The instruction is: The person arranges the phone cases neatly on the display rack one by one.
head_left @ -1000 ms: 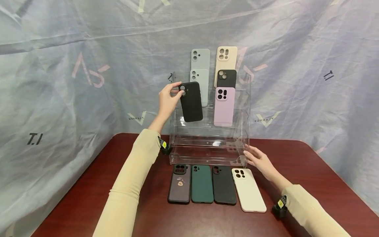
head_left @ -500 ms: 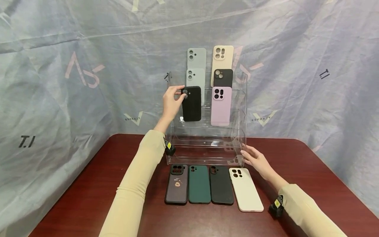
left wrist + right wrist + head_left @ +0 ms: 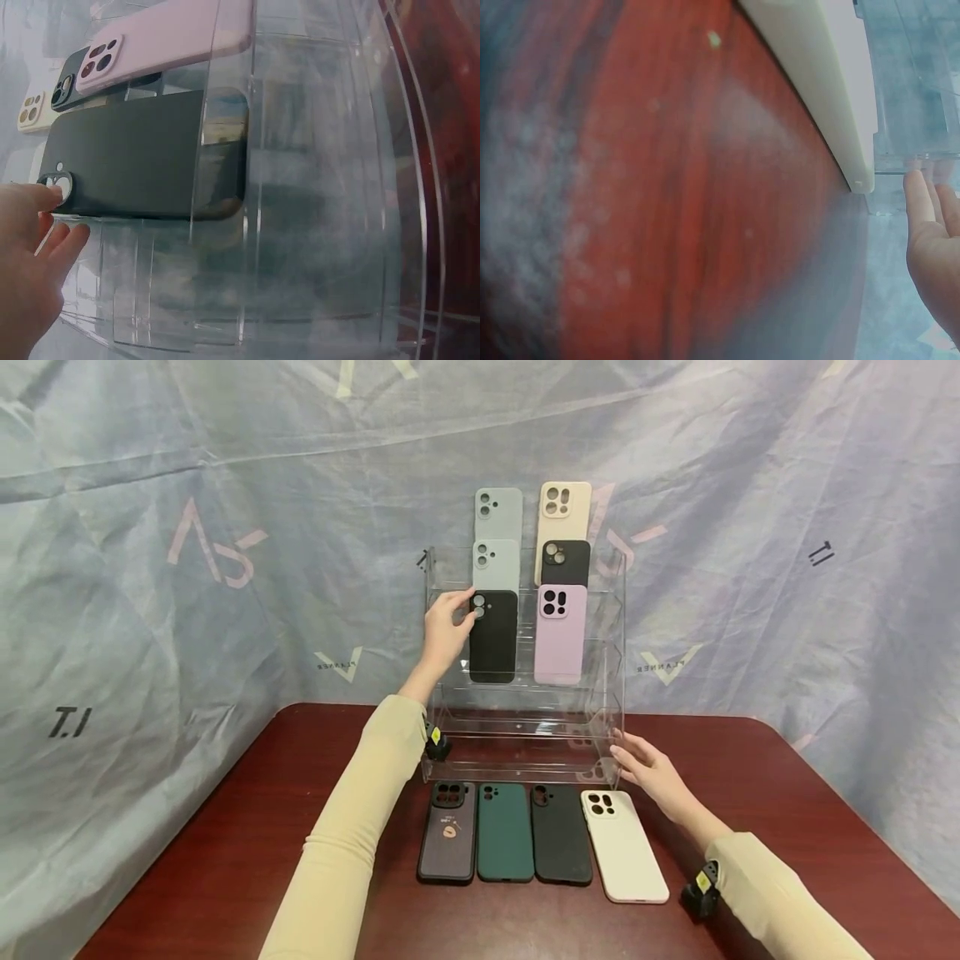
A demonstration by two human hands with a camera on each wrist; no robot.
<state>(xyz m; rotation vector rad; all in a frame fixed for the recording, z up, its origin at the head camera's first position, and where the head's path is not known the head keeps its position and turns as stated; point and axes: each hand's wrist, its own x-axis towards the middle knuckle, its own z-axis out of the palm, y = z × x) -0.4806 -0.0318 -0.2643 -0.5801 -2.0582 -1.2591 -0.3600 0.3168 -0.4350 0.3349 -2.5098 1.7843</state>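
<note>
My left hand pinches a black phone case by its upper left corner at the camera cutout. The case stands upright on a tier of the clear acrylic stand, its lower end behind the tier's clear lip in the left wrist view. To its right stands a lilac phone case. Behind it rises a pale grey-blue phone case. My right hand touches the stand's lower right side with fingers extended; in the right wrist view its fingertips are at the clear plastic.
A second grey-blue case, a cream case and a small black case fill higher tiers. On the red-brown table, a dark printed case, a green case, a black case and a white case lie before the stand.
My left hand has brought the black case from a tilted position in front of the stand right and down, straight onto a tier. The right hand stays at the stand's side.
</note>
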